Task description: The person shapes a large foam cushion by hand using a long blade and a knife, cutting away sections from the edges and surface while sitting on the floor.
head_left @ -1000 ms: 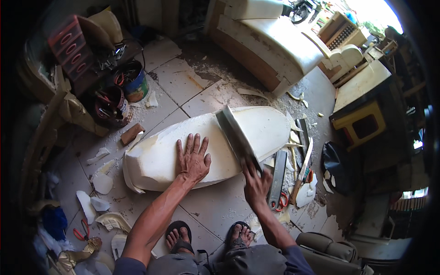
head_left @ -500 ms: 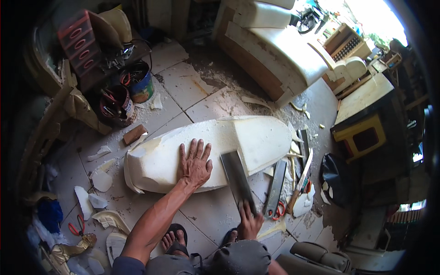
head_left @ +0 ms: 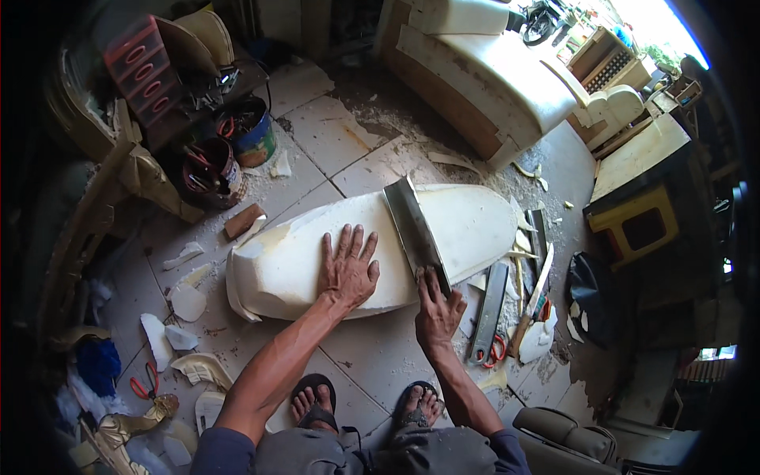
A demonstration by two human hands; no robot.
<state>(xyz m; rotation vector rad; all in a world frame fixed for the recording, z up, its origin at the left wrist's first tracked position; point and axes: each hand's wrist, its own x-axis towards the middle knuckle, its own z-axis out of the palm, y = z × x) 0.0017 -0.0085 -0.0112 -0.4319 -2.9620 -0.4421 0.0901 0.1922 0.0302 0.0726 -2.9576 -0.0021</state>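
Head view: the long metal bar (head_left: 412,228) is back across the white foam piece (head_left: 289,257) on the floor (head_left: 360,368), so it looks in working position again. Right hand (head_left: 438,315) grips its near end; left hand (head_left: 348,267) lies flat on the foam, well apart.

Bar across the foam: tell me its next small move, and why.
Probably draw the bar back toward the feet. It lies across the foam, its far end reaching the foam's far edge, with the right hand at its near end. The left hand lies flat on the foam, seemingly steadying it.
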